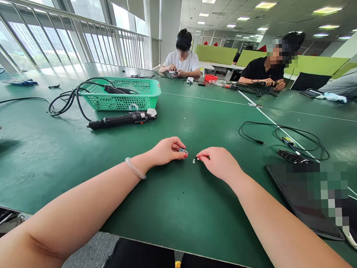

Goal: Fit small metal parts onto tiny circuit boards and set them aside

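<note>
Over the green table [169, 197], my left hand [169, 151] is closed on a small circuit board [183, 151], gripped between thumb and fingers. The board looks dark with light specks, and most of it is covered by the fingers. To its right, my right hand [219, 160] has thumb and forefinger pinched together at a tiny white piece [197, 158]. Its exact kind is too small to make out. A few more tiny white pieces [194, 161] lie on the table between both hands, just left of the right fingertips.
A green plastic basket [121, 101] with coiled black cable stands beyond my left hand, a black electric screwdriver [119, 120] before it. At right lie a cable [307, 131] and a black tablet [298, 200]. Two people [181, 59] work across the table.
</note>
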`<state>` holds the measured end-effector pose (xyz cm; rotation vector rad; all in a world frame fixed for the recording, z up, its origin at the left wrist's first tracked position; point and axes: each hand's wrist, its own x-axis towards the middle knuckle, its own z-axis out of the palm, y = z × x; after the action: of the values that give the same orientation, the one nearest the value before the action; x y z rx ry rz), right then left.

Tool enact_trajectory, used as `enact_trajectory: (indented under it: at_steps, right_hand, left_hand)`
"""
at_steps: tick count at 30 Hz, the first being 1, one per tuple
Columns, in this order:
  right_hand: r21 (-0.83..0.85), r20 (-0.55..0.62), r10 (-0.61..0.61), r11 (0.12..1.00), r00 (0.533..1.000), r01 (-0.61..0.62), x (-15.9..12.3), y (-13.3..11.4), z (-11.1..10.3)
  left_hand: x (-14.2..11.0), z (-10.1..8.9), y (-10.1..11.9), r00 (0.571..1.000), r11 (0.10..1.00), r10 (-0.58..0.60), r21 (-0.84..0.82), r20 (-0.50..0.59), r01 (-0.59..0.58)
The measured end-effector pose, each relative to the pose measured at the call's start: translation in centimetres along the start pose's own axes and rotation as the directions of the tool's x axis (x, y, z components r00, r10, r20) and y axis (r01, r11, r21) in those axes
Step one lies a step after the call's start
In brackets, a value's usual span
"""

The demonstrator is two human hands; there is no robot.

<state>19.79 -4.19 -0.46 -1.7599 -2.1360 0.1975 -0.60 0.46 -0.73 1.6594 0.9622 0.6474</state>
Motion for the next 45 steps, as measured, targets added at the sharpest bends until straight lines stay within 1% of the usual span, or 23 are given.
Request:
enact_trajectory:
  at_steps: [2, 4, 8, 10, 12, 14, 17, 19, 22, 25, 27, 29, 31, 33, 34, 36, 38, 39, 41, 45]
  right_hand:
    - [-0.020, -0.009, -0.025, 0.999, 1.000, 0.025, -0.1, -0.1, -0.1]
    - [-0.012, -0.027, -0.055, 0.998, 0.998, 0.054, -0.1, -0.4, 0.0]
    - [0.024, 0.005, -0.062, 0.998, 0.998, 0.062, -0.1, -0.7, 0.4]
    - [0.050, 0.001, -0.071, 0.996, 0.997, 0.071, -0.1, -0.9, 0.4]
    - [0.087, -0.037, -0.095, 0.991, 0.995, 0.098, -0.1, -1.2, 0.3]
    - [0.133, -0.103, -0.119, 0.982, 0.988, 0.132, -0.2, -1.5, 0.1]
    - [0.153, -0.215, -0.193, 0.962, 0.957, 0.228, -0.4, -1.9, -0.1]
    - [0.096, -0.265, -0.286, 0.942, 0.921, 0.321, -0.6, -2.1, -0.1]
    - [-0.031, -0.287, -0.420, 0.903, 0.861, 0.429, -0.8, -2.3, 0.2]
    - [-0.088, -0.284, -0.467, 0.882, 0.837, 0.462, -0.9, -2.5, 0.7]
    - [-0.065, -0.300, -0.457, 0.886, 0.838, 0.460, -0.9, -2.7, 0.9]
    - [0.017, -0.330, -0.409, 0.899, 0.851, 0.438, -0.9, -2.8, 0.9]
    - [0.121, -0.350, -0.320, 0.916, 0.880, 0.382, -0.8, -2.5, 0.6]
    - [0.181, -0.328, -0.211, 0.943, 0.921, 0.280, -0.5, -1.8, 0.1]
    - [0.179, -0.292, -0.156, 0.960, 0.944, 0.214, -0.3, -1.3, -0.2]
    - [0.134, -0.167, -0.057, 0.988, 0.984, 0.080, 0.1, -0.4, -0.5]
    - [0.093, -0.054, 0.008, 0.996, 0.999, -0.003, 0.3, 0.4, -0.5]
    - [0.082, -0.011, 0.025, 0.996, 1.000, -0.024, 0.4, 0.7, -0.4]
    - [0.076, 0.052, 0.026, 0.997, 0.998, -0.030, 0.5, 0.9, -0.2]
    - [0.073, 0.109, -0.006, 0.997, 0.994, -0.002, 0.5, 0.7, 0.1]
  left_hand:
    - [0.0, 0.0, 0.0, 0.999, 0.995, 0.032, 0.090, -0.007, -0.031]
    - [-0.1, 0.0, 0.1, 0.998, 0.987, 0.069, 0.147, -0.001, -0.068]
    - [-0.1, 0.0, 0.2, 0.994, 0.985, 0.104, 0.137, 0.036, -0.108]
    - [-0.1, 0.1, 0.2, 0.992, 0.984, 0.115, 0.127, 0.051, -0.121]
    - [-0.2, 0.1, 0.2, 0.989, 0.983, 0.128, 0.124, 0.067, -0.136]
    - [-0.2, 0.1, 0.2, 0.988, 0.981, 0.134, 0.130, 0.082, -0.144]
    - [-0.3, 0.3, 0.3, 0.986, 0.976, 0.142, 0.152, 0.091, -0.154]
    - [-0.3, 0.4, 0.5, 0.985, 0.973, 0.147, 0.166, 0.095, -0.161]
    - [-0.4, 0.5, 0.6, 0.983, 0.972, 0.152, 0.167, 0.106, -0.168]
    - [-0.4, 0.5, 0.5, 0.981, 0.972, 0.163, 0.154, 0.109, -0.178]
    - [-0.4, 0.5, 0.4, 0.981, 0.977, 0.160, 0.126, 0.111, -0.174]
    - [-0.3, 0.6, 0.3, 0.982, 0.985, 0.149, 0.066, 0.112, -0.157]
    - [-0.2, 0.6, 0.4, 0.987, 0.993, 0.118, -0.028, 0.109, -0.116]
    - [-0.1, 0.6, 0.5, 0.993, 0.985, 0.063, -0.163, 0.095, -0.047]
    - [-0.1, 0.5, 0.5, 0.997, 0.970, 0.029, -0.242, 0.077, -0.009]
    - [0.1, 0.4, 0.6, 0.999, 0.921, -0.046, -0.387, 0.009, 0.046]
    - [0.2, 0.3, 0.6, 0.991, 0.881, -0.113, -0.468, -0.073, 0.066]
    - [0.3, 0.2, 0.5, 0.985, 0.873, -0.137, -0.483, -0.101, 0.072]
    - [0.3, 0.2, 0.4, 0.981, 0.875, -0.156, -0.478, -0.118, 0.081]
    - [0.3, 0.5, 0.4, 0.987, 0.905, -0.124, -0.419, -0.100, 0.072]
